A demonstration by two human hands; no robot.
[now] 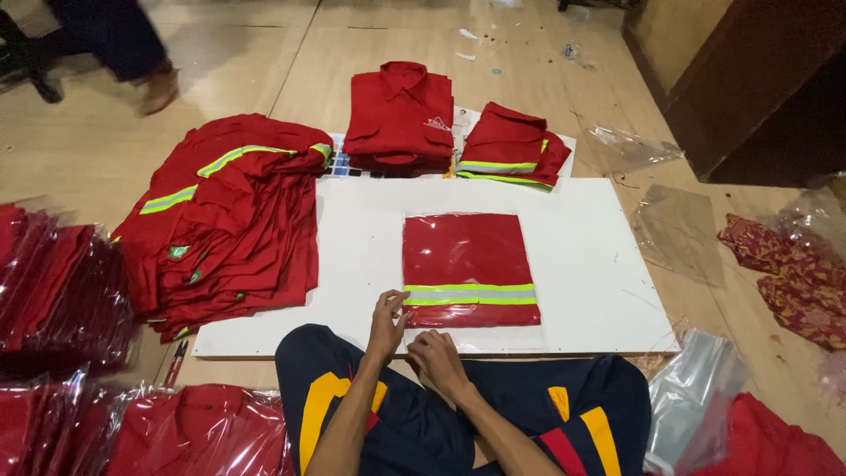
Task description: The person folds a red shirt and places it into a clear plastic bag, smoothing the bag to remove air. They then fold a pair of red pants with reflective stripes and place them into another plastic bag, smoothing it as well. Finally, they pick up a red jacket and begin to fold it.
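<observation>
A folded red garment with a yellow-and-grey reflective stripe lies inside a clear plastic bag (470,264) on a white board (582,264). My left hand (388,319) pinches the bag's near left corner. Just behind it, at the board's near edge, my right hand (437,357) has curled fingers on the bag's clear flap. I sit cross-legged in dark blue trousers with yellow and red patches (529,414).
A heap of unbagged red garments (229,220) lies left of the board, and two folded stacks (401,115) (511,145) lie behind it. Bagged red garments (53,291) pile at the left and near left. Loose clear bags (696,388) lie right. Another person's foot (159,88) is far left.
</observation>
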